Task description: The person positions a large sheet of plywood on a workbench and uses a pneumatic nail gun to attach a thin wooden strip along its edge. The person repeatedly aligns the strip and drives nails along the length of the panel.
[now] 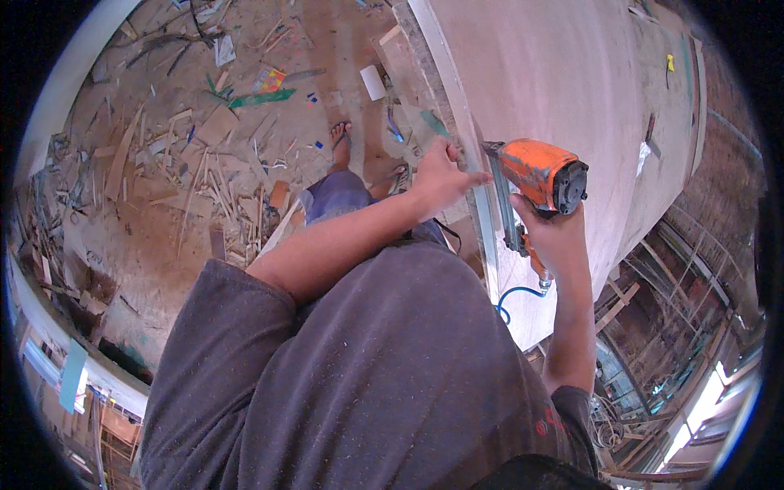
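An orange and black nail gun (535,167) lies over the near edge of a large pale panel (563,65). My right hand (559,233) is wrapped round its grip, and the gun's nose points left toward the panel's edge. A blue air hose (510,296) joins the gun at the bottom of the handle. Along the panel's edge runs a thin pale wooden strip (447,69). My left hand (441,181) is at this strip just left of the gun's nose, thumb laid across it and the other fingers bent on its outer side. Their tips are partly hidden.
Wood scraps and offcuts (220,184) litter the floor at left, with a green strip (261,99) and a white cylinder (372,82) farther off. A sandaled foot (340,143) stands below the panel. Timber pieces (625,302) and a coiled cable (604,425) lie at right.
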### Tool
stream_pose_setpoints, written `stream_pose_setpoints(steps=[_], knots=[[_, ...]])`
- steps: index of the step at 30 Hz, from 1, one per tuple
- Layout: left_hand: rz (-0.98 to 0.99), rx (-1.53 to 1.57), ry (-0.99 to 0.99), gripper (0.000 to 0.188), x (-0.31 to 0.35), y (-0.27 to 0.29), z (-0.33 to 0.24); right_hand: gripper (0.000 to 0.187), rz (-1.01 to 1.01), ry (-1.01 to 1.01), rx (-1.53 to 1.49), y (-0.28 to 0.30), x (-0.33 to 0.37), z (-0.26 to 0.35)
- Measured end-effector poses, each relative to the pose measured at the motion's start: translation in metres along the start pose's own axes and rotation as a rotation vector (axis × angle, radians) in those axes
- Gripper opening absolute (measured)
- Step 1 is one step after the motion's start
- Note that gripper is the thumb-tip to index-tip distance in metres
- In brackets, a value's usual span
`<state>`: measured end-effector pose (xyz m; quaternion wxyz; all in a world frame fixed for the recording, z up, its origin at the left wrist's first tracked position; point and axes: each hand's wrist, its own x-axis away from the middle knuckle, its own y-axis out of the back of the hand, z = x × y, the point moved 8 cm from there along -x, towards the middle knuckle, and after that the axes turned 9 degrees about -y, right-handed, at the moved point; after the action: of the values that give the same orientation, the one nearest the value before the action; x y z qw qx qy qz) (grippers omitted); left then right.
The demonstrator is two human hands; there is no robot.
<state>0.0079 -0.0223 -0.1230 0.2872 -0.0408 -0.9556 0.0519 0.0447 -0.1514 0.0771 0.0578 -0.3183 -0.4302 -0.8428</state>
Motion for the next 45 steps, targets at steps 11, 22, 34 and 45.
stream_pose_setpoints(steps=[11,22,34,45], knots=[[0.024,-0.088,0.036,0.065,-0.002,-0.005,0.006,0.039,0.014,0.071,0.034,0.004,-0.004,-0.001],[0.064,0.508,0.018,0.062,0.02,-0.035,0.062,0.041,0.135,-0.205,0.075,0.015,0.005,-0.042],[0.125,0.549,-0.083,0.052,0.015,-0.051,0.064,0.037,0.097,0.091,0.032,0.012,0.02,-0.053],[0.189,0.396,-0.008,0.051,0.022,-0.056,0.075,0.038,-0.059,-0.193,0.046,0.047,0.029,-0.083]])
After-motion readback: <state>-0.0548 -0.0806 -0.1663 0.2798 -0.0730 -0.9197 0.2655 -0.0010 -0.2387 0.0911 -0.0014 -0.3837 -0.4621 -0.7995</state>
